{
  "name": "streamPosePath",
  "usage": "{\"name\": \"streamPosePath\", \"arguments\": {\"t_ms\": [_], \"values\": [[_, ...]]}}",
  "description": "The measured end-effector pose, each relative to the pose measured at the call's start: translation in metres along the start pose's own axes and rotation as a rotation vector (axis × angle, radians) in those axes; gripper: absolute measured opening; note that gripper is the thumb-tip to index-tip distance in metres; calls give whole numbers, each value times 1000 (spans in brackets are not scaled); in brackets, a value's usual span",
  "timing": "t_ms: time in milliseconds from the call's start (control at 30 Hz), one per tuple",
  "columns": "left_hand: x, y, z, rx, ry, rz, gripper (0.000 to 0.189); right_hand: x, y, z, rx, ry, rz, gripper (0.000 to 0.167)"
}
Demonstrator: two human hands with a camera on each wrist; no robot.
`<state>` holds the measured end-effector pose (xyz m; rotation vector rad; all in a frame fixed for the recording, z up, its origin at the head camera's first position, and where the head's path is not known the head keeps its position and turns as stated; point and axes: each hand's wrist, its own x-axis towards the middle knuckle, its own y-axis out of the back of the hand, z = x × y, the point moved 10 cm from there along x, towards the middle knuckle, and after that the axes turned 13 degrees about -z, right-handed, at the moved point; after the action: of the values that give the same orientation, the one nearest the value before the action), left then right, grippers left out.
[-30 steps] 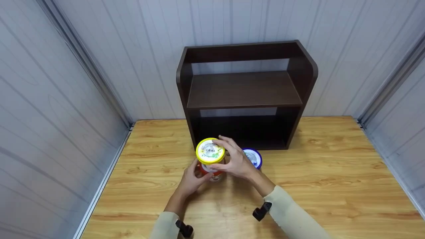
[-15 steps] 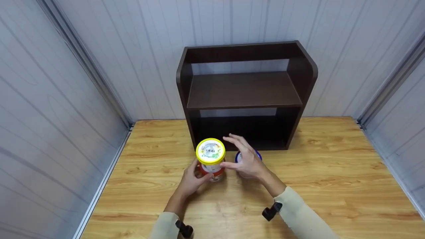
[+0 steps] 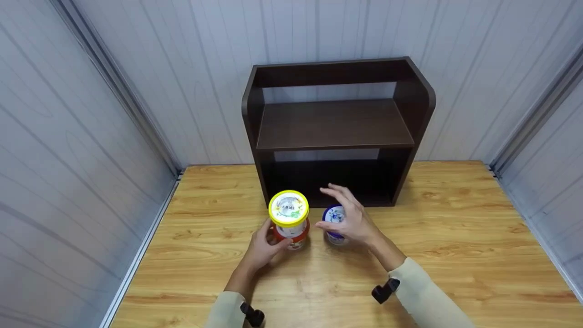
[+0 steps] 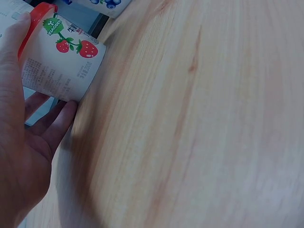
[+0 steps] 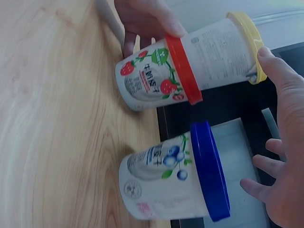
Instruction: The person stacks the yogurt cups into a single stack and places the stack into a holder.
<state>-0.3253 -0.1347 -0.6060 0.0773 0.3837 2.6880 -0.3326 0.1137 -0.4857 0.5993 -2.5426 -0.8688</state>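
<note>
Two paper tubs stand stacked in front of the shelf. The lower one, a red-lidded tub (image 5: 147,78) with strawberries printed on it, is held by my left hand (image 3: 262,249), thumb at the red lid and fingers round the side. Upright on that lid rests a yellow-lidded tub (image 3: 288,208). My right hand (image 3: 357,222) has its fingers spread and holds nothing; in the right wrist view its thumb overlaps the yellow rim. A blue-lidded tub (image 5: 156,183) with blueberries on its side stands just right of the stack, partly behind the right hand in the head view.
A dark brown two-tier shelf (image 3: 337,123) stands on the wooden table (image 3: 464,237) right behind the tubs. Pale panel walls (image 3: 218,82) enclose the table at the back and on both sides. A black wrist camera (image 3: 386,290) sits on each sleeve.
My right hand has let go of the yellow-lidded tub and moved right, in front of the blue-lidded tub. The left hand and the stack have stayed put.
</note>
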Motion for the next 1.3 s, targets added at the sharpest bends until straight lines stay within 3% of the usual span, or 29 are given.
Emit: {"name": "streamPosePath", "arguments": {"t_ms": [467, 733, 933, 1300], "values": [[2, 1, -1, -2, 6, -15, 82, -19, 13, 26, -32, -35, 28, 84], [1, 0, -4, -3, 26, -11, 87, -32, 2, 47, -8, -68, 27, 82], [1, -1, -2, 6, 1, -17, 86, -38, -7, 62, 12, -127, 16, 83], [2, -1, -1, -9, -7, -16, 87, -42, -13, 72, 36, -202, -6, 82]]}}
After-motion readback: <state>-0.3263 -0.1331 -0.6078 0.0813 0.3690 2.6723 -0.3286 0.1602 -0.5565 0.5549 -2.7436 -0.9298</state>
